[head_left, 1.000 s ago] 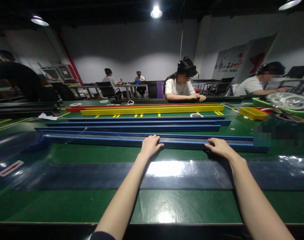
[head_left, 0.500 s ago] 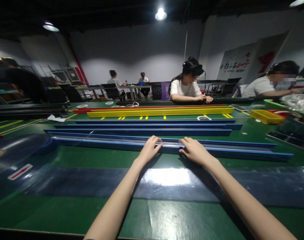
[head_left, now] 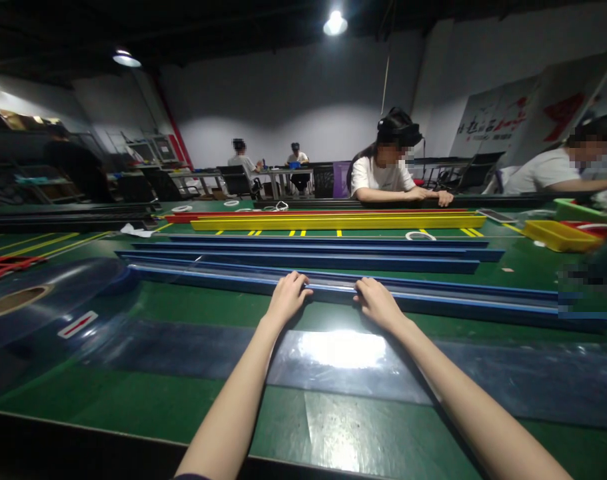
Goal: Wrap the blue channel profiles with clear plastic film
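My left hand [head_left: 286,299] and my right hand [head_left: 378,303] rest a short way apart on the nearest long blue channel [head_left: 463,305]. The fingers of both curl over it, with thumbs on its near side. Inside the channel shows a shiny clear strip, partly hidden by my fingers. Between me and the channel a wide clear plastic sheet [head_left: 193,347] lies flat under my forearms. It runs leftward to a big clear plastic roll [head_left: 78,283] with a cardboard core. A red arrow label [head_left: 77,325] marks the sheet near the roll.
More blue channels [head_left: 333,257] lie behind, then a yellow channel [head_left: 333,223] and red ones. A yellow tray [head_left: 558,237] stands at right on the green table [head_left: 223,413]. A person [head_left: 383,173] leans over the far side; others sit or stand farther off.
The view has turned left, so the scene sits farther right. My hands stay on the blue channel, slightly closer in. The person across has shifted their hands a little.
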Demonstrator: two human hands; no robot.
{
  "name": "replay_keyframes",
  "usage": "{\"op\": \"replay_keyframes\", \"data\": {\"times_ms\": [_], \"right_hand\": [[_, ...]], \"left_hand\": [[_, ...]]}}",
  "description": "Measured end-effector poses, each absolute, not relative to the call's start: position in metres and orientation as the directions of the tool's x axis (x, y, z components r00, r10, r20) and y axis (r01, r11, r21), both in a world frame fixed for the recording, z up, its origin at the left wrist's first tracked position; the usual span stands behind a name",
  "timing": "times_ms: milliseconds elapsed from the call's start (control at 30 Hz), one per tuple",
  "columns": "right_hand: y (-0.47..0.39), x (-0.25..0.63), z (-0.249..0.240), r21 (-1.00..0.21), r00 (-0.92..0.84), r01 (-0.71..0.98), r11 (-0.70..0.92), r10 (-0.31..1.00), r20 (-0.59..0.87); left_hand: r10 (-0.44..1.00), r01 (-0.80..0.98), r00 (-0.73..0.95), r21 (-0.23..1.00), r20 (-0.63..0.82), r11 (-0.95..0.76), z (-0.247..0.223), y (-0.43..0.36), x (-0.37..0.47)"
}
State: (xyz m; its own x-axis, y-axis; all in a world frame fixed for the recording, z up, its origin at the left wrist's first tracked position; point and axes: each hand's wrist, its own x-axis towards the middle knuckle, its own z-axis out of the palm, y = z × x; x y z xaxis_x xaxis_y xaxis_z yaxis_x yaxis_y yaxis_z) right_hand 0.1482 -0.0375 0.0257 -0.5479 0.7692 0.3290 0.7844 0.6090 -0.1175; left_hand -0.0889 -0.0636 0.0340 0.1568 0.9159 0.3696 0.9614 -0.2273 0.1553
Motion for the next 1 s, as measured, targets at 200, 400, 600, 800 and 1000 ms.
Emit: {"op": "replay_keyframes", "data": {"times_ms": [200,400,600,800,1000], "right_hand": [[-0.037,0.149,0.027,-0.139,-0.571,0.763,0.632,0.758,0.315],[-0.034,0.171,0.024,-0.173,-0.572,0.75,0.638,0.757,0.314],[-0.033,0.213,0.021,-0.219,-0.571,0.742,0.634,0.768,0.29],[-0.033,0.247,0.019,-0.241,-0.537,0.758,0.606,0.79,0.296],[-0.031,0.255,0.013,-0.216,-0.517,0.78,0.587,0.799,0.306]], "left_hand": [[0.918,0.971,0.159,0.11,0.363,-0.212,0.033,-0.065,-0.088],[0.904,0.963,0.215,0.072,0.369,-0.258,0.03,-0.067,-0.071],[0.857,0.889,0.324,0.181,0.401,-0.421,0.028,-0.071,-0.049],[0.836,0.9,0.243,0.206,0.493,-0.383,0.047,-0.077,-0.052],[0.875,0.938,-0.33,0.227,0.353,0.262,0.07,-0.083,-0.082]]}}
